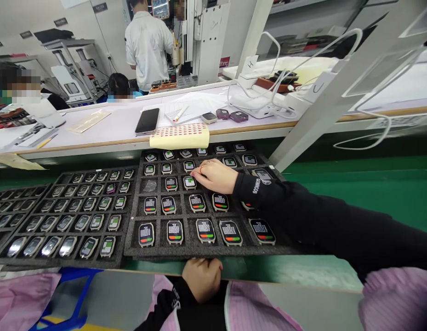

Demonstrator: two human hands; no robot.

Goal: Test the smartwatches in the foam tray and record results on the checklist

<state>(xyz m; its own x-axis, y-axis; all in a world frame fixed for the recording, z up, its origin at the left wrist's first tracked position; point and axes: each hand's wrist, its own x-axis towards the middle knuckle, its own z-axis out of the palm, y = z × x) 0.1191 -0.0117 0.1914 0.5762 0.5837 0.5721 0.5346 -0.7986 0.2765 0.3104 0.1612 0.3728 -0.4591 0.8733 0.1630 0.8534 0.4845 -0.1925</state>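
My right hand (216,176) reaches over a black foam tray (230,250) of smartwatches. Its fingers are bent and drawn together, with the tips at the upper edge of a smartwatch (190,183) that shows a white and green screen. The underside of this hand is hidden, so I cannot tell whether anything is in it. At the bench's front edge, just below the tray, my left hand (202,278) rests in a loose fist with nothing visible in it. Front-row watches, such as one smartwatch (205,230), show white marks above a red and green bar.
Another foam tray (122,257) of watches lies to the left, with a third beyond it. A raised shelf (120,120) behind carries a phone (147,121), a yellow sticker sheet (179,135) and white cables. A slanted white post (311,110) stands at right. Other people work behind.
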